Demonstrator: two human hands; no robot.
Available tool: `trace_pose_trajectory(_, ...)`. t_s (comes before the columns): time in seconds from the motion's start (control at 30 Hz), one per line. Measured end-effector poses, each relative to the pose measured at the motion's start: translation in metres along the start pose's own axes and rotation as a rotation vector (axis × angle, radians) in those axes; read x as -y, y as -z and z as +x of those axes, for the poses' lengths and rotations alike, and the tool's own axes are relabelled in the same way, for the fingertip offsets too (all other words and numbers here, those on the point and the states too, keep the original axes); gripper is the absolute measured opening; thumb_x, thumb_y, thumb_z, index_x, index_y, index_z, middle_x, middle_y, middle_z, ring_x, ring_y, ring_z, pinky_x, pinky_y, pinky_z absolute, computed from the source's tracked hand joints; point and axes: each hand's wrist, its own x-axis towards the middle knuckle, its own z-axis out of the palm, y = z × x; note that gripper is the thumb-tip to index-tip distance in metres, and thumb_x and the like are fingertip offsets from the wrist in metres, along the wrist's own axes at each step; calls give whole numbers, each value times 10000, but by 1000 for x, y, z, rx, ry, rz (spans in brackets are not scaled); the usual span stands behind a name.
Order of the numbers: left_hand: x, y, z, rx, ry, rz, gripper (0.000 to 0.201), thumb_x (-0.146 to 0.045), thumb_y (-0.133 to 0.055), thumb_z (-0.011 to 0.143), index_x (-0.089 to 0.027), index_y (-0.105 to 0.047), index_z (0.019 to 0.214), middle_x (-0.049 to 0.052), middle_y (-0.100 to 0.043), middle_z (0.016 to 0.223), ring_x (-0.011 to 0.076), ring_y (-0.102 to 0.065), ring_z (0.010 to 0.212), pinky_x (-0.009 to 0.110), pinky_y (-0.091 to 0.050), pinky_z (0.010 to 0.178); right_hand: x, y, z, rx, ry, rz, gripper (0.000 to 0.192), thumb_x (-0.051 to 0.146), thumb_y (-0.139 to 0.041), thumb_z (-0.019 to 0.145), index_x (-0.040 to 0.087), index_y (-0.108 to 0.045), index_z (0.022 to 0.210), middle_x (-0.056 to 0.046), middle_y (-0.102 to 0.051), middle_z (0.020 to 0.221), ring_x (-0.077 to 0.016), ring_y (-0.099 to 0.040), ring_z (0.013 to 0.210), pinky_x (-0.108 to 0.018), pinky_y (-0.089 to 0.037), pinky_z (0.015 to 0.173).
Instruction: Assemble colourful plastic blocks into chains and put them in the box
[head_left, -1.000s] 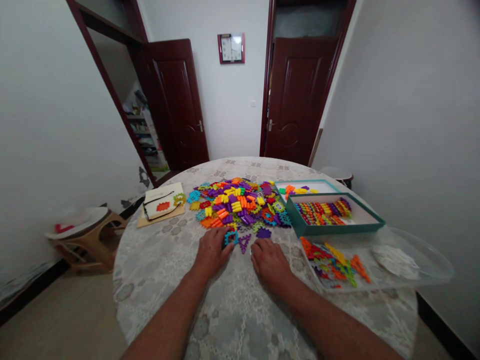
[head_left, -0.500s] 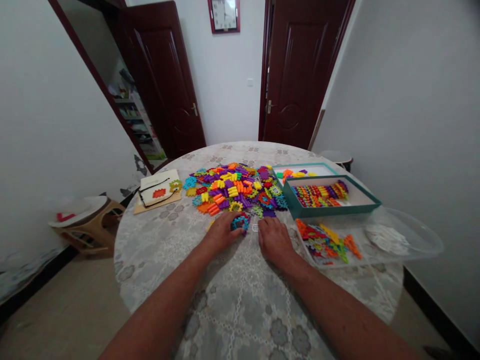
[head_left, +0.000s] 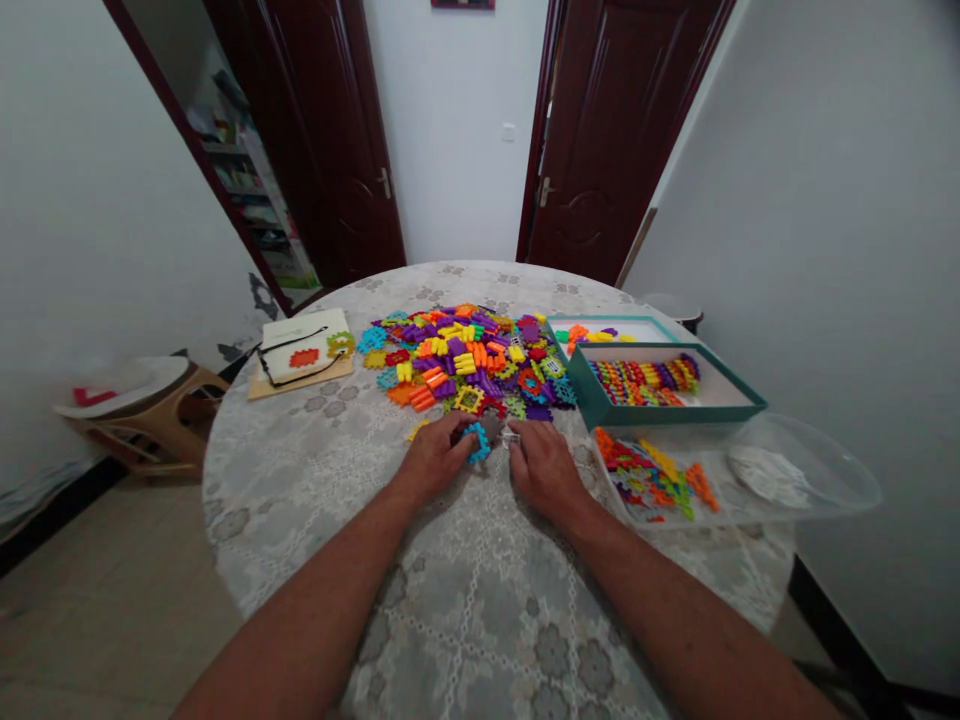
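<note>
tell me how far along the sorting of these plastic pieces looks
Partly done: rows of pieces sit lined up in the green box, and more lie in the clear tray. In hand: the left hand pinches a blue piece, the right hand close beside it. Left: the big loose pile on the table.

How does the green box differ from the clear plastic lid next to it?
The green box is opaque with high walls; the clear plastic lid is see-through and shallow. In the green box the pieces form tidy rows; in the clear plastic lid they lie jumbled. Both hold colourful pieces.
</note>
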Motion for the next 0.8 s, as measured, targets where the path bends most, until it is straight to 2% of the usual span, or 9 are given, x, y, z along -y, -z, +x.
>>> trace_pose_trajectory(0.17, -4, 5, -2, 66, -26, -60, 295, -285, -587, 947, -210, -742, 1187, 48, -808, 1033, 206, -724, 917, 325, -548, 841, 7, 3, 0, -70, 27, 168, 426, 264, -509, 1023, 155, -613, 1422, -161, -705, 1298, -285, -623, 1179, -469, -475, 1084)
trace_pose_trajectory(0.33, -5, 7, -4, 122, -40, -113, 309, -298, -619, 943, -224, -751, 1212, 40, -811, 1041, 203, -728, 903, 330, -548, 841, 13, 10, 2, -33, -68, 352, 354, 310, -552, 999, 195, -678, 1309, -99, -756, 1130, -231, -690, 998, -386, -534, 952)
trace_pose_trajectory(0.4, -5, 8, -3, 78, -26, -99, 282, -329, -620, 958, -221, -756, 1180, 42, -808, 1034, 203, -725, 905, 325, -542, 831, 13, 12, 2, -47, -162, 425, 322, 326, -563, 990, 199, -683, 1261, -72, -761, 1058, -215, -694, 926, -359, -540, 894)
trace_pose_trajectory(0.5, -4, 10, -2, -56, 14, -40, 239, -369, -607, 975, -214, -767, 1064, 40, -790, 955, 200, -702, 854, 321, -527, 793, 13, 14, 2, -149, -288, 563, 298, 370, -579, 986, 212, -663, 1225, -52, -751, 1028, -203, -681, 890, -339, -544, 838)
trace_pose_trajectory(0.57, -4, 11, -1, -128, 43, -25, 227, -369, -608, 970, -210, -760, 1024, 40, -777, 913, 197, -685, 823, 321, -519, 772, 14, 14, 0, -212, -312, 676, 293, 394, -581, 989, 224, -642, 1221, -34, -728, 1000, -186, -657, 842, -323, -545, 784)
trace_pose_trajectory(0.63, -4, 11, -1, -141, 64, -59, 226, -364, -615, 962, -203, -753, 1041, 44, -773, 907, 193, -681, 811, 312, -518, 749, 16, 12, -2, -197, -305, 772, 289, 400, -582, 989, 231, -630, 1219, -12, -698, 942, -166, -625, 768, -301, -534, 716)
trace_pose_trajectory(0.8, -14, 9, -7, 80, 31, -246, 269, -348, -598, 972, -196, -743, 1140, 34, -766, 909, 154, -667, 712, 277, -533, 676, 20, 2, -4, -23, -286, 715, 302, 374, -599, 967, 216, -668, 1215, -1, -668, 845, -167, -605, 731, -279, -493, 668)
